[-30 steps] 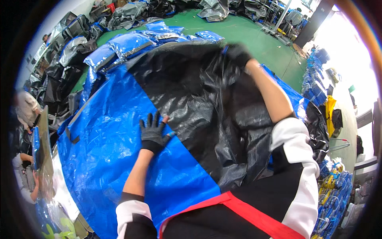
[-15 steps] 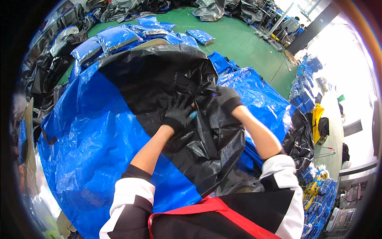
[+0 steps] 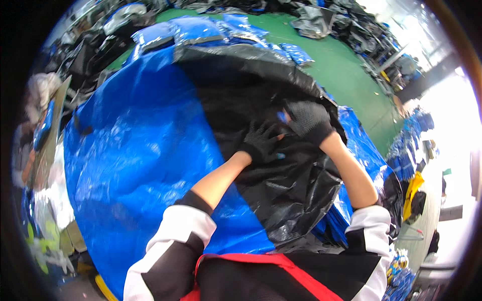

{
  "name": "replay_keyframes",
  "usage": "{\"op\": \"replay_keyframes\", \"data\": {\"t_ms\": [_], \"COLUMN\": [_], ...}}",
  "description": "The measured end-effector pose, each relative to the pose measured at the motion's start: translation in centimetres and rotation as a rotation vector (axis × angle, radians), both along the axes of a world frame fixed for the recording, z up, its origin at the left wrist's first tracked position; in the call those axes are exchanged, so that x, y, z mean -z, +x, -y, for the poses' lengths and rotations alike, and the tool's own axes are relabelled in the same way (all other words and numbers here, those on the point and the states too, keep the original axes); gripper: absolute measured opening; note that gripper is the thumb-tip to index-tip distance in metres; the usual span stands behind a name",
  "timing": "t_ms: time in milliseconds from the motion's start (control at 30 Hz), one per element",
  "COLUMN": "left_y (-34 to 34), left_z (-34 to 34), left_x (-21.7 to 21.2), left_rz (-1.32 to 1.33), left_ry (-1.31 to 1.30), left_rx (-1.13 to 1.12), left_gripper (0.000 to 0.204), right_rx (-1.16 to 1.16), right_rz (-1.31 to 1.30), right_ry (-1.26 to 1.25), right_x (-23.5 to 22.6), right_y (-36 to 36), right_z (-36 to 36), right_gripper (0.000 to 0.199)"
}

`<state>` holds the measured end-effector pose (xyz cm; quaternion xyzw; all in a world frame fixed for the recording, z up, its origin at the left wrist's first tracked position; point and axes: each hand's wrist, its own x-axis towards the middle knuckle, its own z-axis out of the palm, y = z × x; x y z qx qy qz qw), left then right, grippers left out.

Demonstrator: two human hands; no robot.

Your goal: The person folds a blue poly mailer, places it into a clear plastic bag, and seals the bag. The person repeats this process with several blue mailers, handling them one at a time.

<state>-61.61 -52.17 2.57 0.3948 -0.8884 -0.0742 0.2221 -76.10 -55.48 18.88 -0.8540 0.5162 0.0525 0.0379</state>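
Your left hand (image 3: pixel 261 143) and your right hand (image 3: pixel 309 120), both in dark knit gloves, lie close together on the black plastic sheet (image 3: pixel 261 100), near the middle of its far half. The left hand's grip looks flat, fingers spread and pressing down, with nothing closed inside it. The right hand's fingers curl a little over a small blue tab or corner just beside it, but you cannot tell from here whether it is pinched or only touched.

The black sheet lies crumpled over the right part of a big blue tarpaulin (image 3: pixel 140 150) spread across the surface in front of you, its near end bunched into folds by your apron (image 3: pixel 281 263). More blue folded packs (image 3: pixel 201 30) sit at the far edge, and beyond them is the green floor (image 3: pixel 341 60).

What could go wrong, as it looks:
- The black film is thin and glossy. If you press with one palm and pull with the other, it may stretch or tear between your hands.
- The tarpaulin under it is slick, so the black sheet may slide toward the right edge, where it already hangs near the drop to the floor.
- The knit gloves give little feel, so a thin edge can slip out of your fingers unnoticed.
- The bunched folds near your body could trap air and creases if you flatten from the far side only.
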Motion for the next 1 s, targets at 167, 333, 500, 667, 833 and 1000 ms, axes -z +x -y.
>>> {"op": "replay_keyframes", "data": {"t_ms": [167, 333, 500, 667, 833, 1000], "left_y": [6.4, 23.9, 33.0, 33.4, 33.7, 34.2], "left_z": [-5.1, -19.2, -19.8, -14.0, -14.9, -15.1], "left_x": [-4.2, -4.3, 0.2, 0.7, 1.8, 3.3], "left_rz": [-0.299, 0.238, 0.352, 0.360, 0.297, 0.292], "left_ry": [0.346, 0.180, 0.054, 0.132, 0.071, 0.123], "left_rx": [-0.084, -0.675, -0.801, -0.937, -0.947, -0.915], "left_gripper": [0.070, 0.077, 0.084, 0.078, 0.077, 0.076], "right_rx": [-0.497, -0.202, -0.270, -0.751, -0.476, -0.513], "right_rz": [0.323, -0.168, 0.736, 0.264, -0.319, 0.074], "right_ry": [-0.774, -0.213, -0.941, -0.525, 0.201, -0.471], "right_x": [-4.4, -2.0, -7.0, -6.9, 3.5, 8.1], "right_y": [17.5, 25.3, 25.5, 12.7, 1.9, 2.9], "right_z": [7.1, 16.8, 13.8, -4.5, -17.2, -18.7], "right_gripper": [0.085, 0.069, 0.027, 0.040, 0.036, 0.044]}}
